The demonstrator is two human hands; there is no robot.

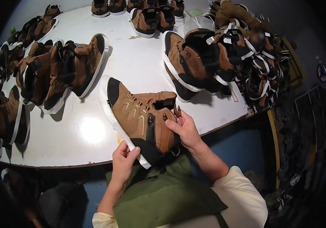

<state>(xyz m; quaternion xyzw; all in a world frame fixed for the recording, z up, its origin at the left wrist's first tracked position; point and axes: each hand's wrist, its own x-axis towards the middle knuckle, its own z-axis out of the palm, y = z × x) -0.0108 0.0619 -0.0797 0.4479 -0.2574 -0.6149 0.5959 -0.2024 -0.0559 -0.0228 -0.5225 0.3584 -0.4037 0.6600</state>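
Note:
A brown and black lace-up boot (135, 119) with a white sole edge is held on its side at the table's near edge, its toe pointing away to the upper left. My left hand (124, 159) pinches the white sole near the heel between thumb and fingers. At the ankle, my right hand (185, 131) grips the boot, its thumb on the outside by the metal lace hooks. A small dark tool with two pointed tips (177, 111) sticks up from that hand; its exact kind is hard to make out. The fingers inside the collar are hidden.
The white table (132, 62) carries several similar boots (62, 72) on the left. More boots (197, 57) are piled at the right, and another row (151, 19) stands at the far edge. A clear plastic bag (198, 24) lies near the back right. My green apron (163, 197) hangs below.

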